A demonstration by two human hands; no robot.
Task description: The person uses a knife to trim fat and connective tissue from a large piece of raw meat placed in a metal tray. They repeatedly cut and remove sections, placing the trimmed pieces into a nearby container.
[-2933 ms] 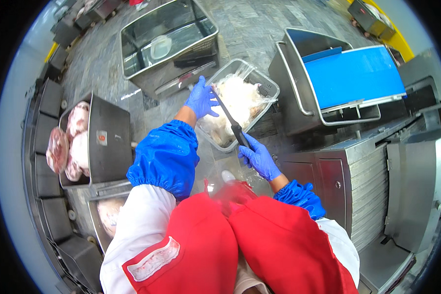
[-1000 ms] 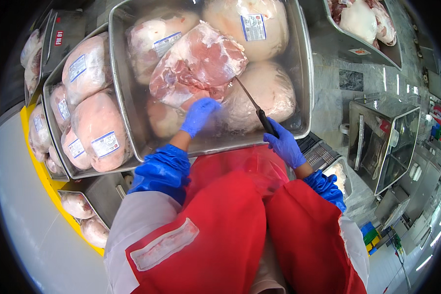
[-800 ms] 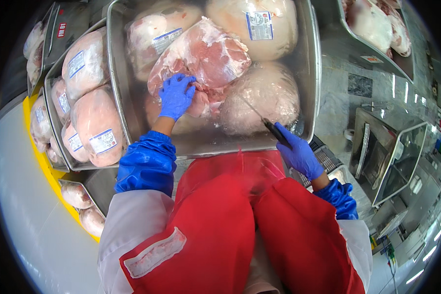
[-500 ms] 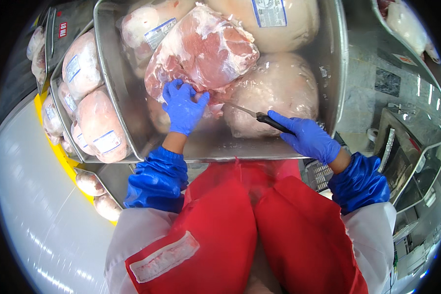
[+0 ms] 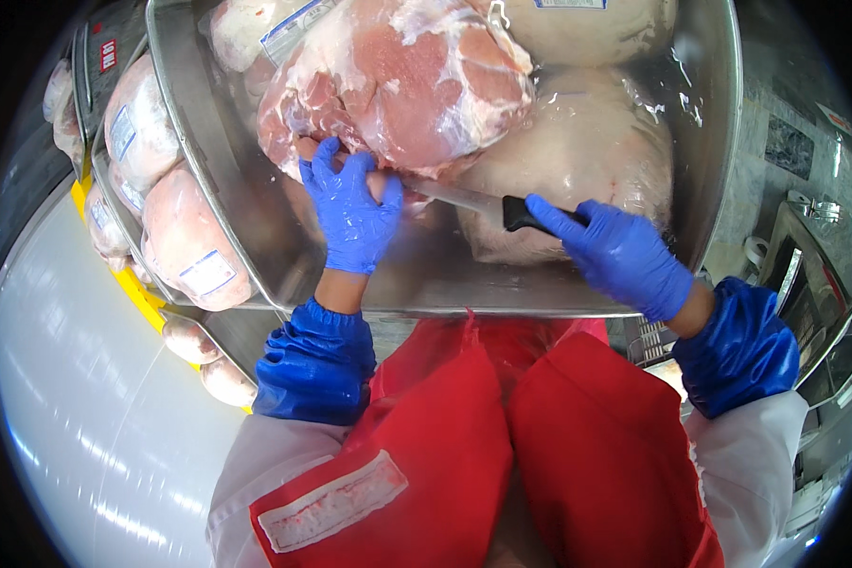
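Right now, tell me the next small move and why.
I'd probably ease the left hand slightly away from the knife: its fingers touch the unwrapped meat, and the blade, with the handle in the right hand, points toward the left thumb.

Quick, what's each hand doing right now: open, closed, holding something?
Left hand: part-curled against the meat; can't tell if gripping.
Right hand: closed, holding the knife.

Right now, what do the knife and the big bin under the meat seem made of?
Knife blade: probably steel, smooth and grey with a metallic sheen. Knife handle: uniformly black, nonmetallic-looking, likely plastic or rubber. Bin: apparently stainless steel, from its grey, reflective walls.
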